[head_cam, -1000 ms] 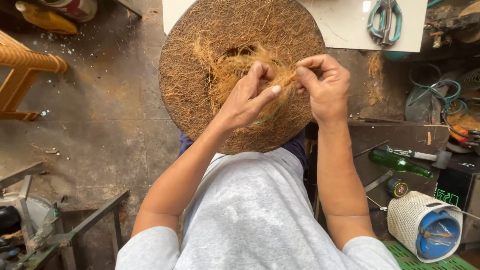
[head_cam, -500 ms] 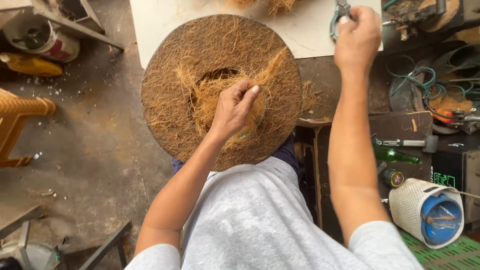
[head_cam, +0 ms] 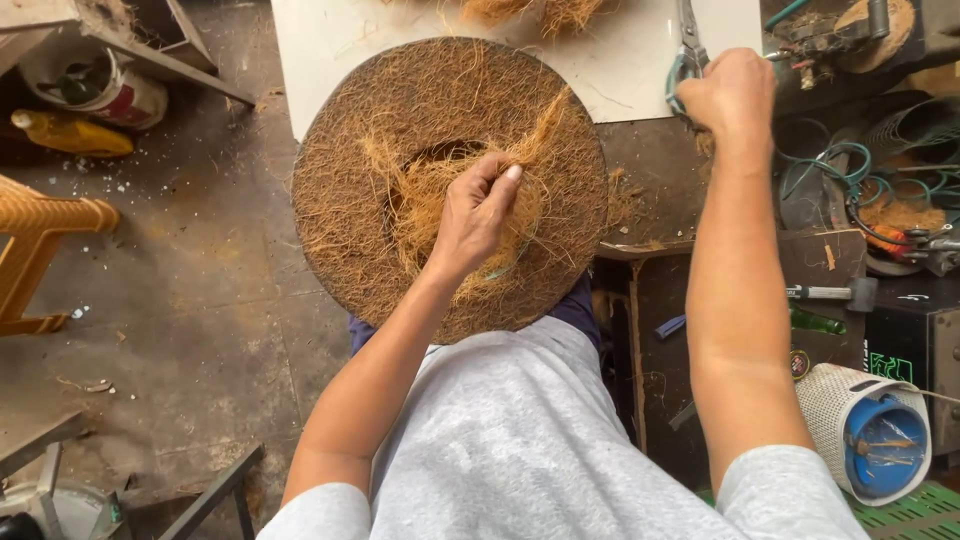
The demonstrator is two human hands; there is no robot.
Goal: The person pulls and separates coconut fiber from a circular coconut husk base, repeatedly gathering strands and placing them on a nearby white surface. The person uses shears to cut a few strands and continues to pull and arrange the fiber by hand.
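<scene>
A round brown coir-fibre disc (head_cam: 360, 130) rests on my lap, with a tuft of loose lighter fibres (head_cam: 420, 195) around a hollow at its middle. My left hand (head_cam: 478, 215) presses on those fibres, fingers curled around a bunch of them. My right hand (head_cam: 728, 92) is stretched out to the white board (head_cam: 620, 60) beyond the disc and closes on the teal handles of a pair of scissors (head_cam: 688, 45), whose blades point away from me.
More loose fibre (head_cam: 540, 12) lies on the board's far edge. At the right are green cables (head_cam: 830, 185), a hammer (head_cam: 830, 293), a green bottle (head_cam: 818, 322) and a white basket with a blue rim (head_cam: 870, 430). An orange chair (head_cam: 40, 250) and a yellow bottle (head_cam: 70, 133) stand at the left.
My right hand left the fibres, reached up to the right and took hold of the scissors. My left hand stayed on the tuft at the disc's middle.
</scene>
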